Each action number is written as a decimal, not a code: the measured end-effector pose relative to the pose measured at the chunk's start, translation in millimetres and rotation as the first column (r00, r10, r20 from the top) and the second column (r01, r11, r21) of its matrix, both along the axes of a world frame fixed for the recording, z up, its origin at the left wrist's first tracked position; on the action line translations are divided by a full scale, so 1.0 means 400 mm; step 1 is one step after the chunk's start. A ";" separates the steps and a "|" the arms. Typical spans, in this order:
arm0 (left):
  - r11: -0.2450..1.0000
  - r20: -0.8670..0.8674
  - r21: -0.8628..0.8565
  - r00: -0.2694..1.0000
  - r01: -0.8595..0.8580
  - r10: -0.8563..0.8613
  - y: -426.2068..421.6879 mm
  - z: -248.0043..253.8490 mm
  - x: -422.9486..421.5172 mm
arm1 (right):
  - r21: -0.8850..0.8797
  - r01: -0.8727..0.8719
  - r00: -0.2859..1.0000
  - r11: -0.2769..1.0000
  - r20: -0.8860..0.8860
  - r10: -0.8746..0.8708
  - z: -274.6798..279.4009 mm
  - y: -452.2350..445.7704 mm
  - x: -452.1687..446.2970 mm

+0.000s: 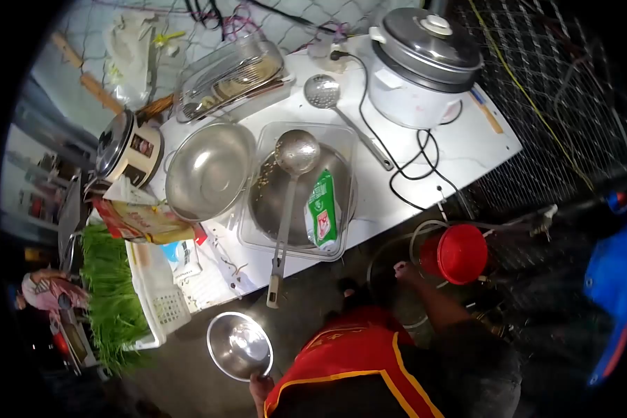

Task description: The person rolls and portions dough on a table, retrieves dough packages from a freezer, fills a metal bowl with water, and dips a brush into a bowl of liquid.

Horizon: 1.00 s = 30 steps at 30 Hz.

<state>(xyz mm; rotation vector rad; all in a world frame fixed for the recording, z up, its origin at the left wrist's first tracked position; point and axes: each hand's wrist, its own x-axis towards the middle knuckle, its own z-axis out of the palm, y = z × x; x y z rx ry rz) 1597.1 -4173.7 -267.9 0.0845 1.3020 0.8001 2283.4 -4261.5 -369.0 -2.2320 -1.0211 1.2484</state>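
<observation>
My left hand [260,387] grips the rim of a shiny metal bowl [238,346], held over the floor in front of the table. No contents show inside the bowl. Away from my body, my right hand [402,271] is stretched out beside a red bucket [462,255]. It looks small and dim there, and I cannot make out its fingers' pose or whether it holds anything. A pale hose [416,240] curves near that hand and the bucket.
On the white table [369,202], a ladle [297,153] and a green packet [322,212] lie across a clear tub [247,237]. A colander [210,172], a skimmer [322,91] and a rice cooker [418,87] stand behind. Greens [111,285] fill the left side.
</observation>
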 end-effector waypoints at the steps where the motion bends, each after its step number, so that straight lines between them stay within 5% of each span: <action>1: 0.951 -0.285 0.145 0.932 0.273 -0.224 0.012 0.049 0.026 | 0.075 0.263 0.951 0.962 -0.191 -0.245 0.017 0.019 0.000; 2: 0.613 -0.864 -0.026 0.291 0.790 -0.412 0.016 0.157 0.121 | 0.085 0.295 0.938 0.952 -0.217 -0.272 -0.003 0.042 0.023; 3: 0.538 -0.948 -0.190 -0.011 0.821 -0.319 0.005 0.239 0.202 | 0.073 0.186 0.975 0.980 -0.139 -0.175 -0.037 0.041 0.030; 4: 0.587 -0.951 -0.258 -0.096 0.767 -0.293 -0.004 0.288 0.261 | 0.058 0.023 0.999 0.998 -0.032 -0.021 -0.067 0.040 0.042; 5: 0.809 -0.822 -0.014 0.454 0.587 -0.344 -0.012 0.240 0.234 | 0.028 -0.155 0.985 0.988 0.083 0.152 -0.093 0.036 0.052; 6: 0.982 -0.539 0.078 0.836 0.172 -0.103 -0.015 0.201 0.216 | -0.016 -0.329 0.925 0.944 0.197 0.325 -0.121 0.025 0.062; 8: 0.991 -0.342 0.116 0.934 -0.066 0.103 -0.026 0.249 0.255 | -0.138 -0.581 0.723 0.802 0.366 0.586 -0.170 -0.030 0.079; 10: 0.990 -0.309 0.060 0.941 -0.129 0.142 -0.011 0.296 0.290 | -0.248 -0.706 0.521 0.663 0.453 0.724 -0.219 -0.080 0.083; 12: 0.986 -0.510 0.129 0.860 0.106 -0.026 -0.037 0.272 0.261 | -0.304 -0.766 0.375 0.566 0.504 0.778 -0.254 -0.107 0.086; 15: 0.882 -0.831 0.049 0.509 0.469 -0.225 -0.097 0.168 0.170 | -0.294 -0.828 0.282 0.477 0.518 0.808 -0.152 -0.052 0.068; 16: 0.889 -0.828 0.018 0.506 0.458 -0.243 -0.105 0.150 0.154 | -0.296 -0.843 0.251 0.449 0.521 0.816 -0.119 -0.034 0.060; 18: 0.983 -0.313 0.157 0.940 -0.090 0.136 -0.069 0.215 0.204 | -0.305 -0.866 0.192 0.396 0.529 0.827 -0.074 -0.009 0.056; 19: 0.921 -0.072 0.071 0.919 -0.384 0.388 -0.044 0.261 0.240 | -0.261 -0.847 0.288 0.462 0.506 0.813 -0.096 0.002 0.053; 21: 0.884 -0.119 0.021 0.876 -0.467 0.466 -0.037 0.256 0.233 | -0.059 -0.656 0.692 0.753 0.352 0.630 -0.188 0.005 0.052; 22: 0.878 -0.119 0.007 0.871 -0.479 0.476 -0.041 0.238 0.211 | 0.087 -0.326 0.945 0.941 0.054 0.322 -0.235 0.001 0.048; 23: 0.875 -0.093 -0.002 0.871 -0.484 0.482 -0.041 0.226 0.194 | 0.166 0.000 0.982 0.986 -0.184 0.031 -0.233 0.008 0.030; 24: 0.875 -0.069 -0.014 0.873 -0.484 0.482 -0.042 0.215 0.174 | 0.022 0.222 0.904 0.975 -0.378 -0.198 -0.233 0.024 0.020; 25: 0.877 -0.046 -0.027 0.877 -0.479 0.478 -0.042 0.197 0.148 | 0.230 -0.260 0.966 0.938 0.068 0.251 -0.219 0.034 0.008; 26: 0.953 -0.189 0.111 0.936 -0.281 0.298 -0.079 0.098 0.066 | 0.176 -0.714 0.648 0.677 0.531 0.545 -0.203 0.032 0.000; 27: 0.974 -0.368 0.214 0.917 -0.075 0.152 -0.113 0.005 -0.012 | -0.109 -0.948 0.084 0.300 0.821 0.565 -0.194 0.045 -0.016; 28: 0.976 -0.377 0.211 0.916 -0.061 0.139 -0.104 -0.016 -0.045 | 0.085 -0.743 0.586 0.663 0.560 0.586 -0.141 0.072 -0.068; 29: 0.978 -0.460 0.206 0.885 0.028 0.072 -0.094 -0.022 -0.073 | 0.106 -0.358 0.925 0.928 0.174 0.337 -0.069 0.086 -0.138; 30: 0.975 -0.542 0.192 0.840 0.115 0.007 -0.083 -0.025 -0.100 | -0.050 0.083 0.974 0.995 -0.208 -0.091 -0.004 0.103 -0.206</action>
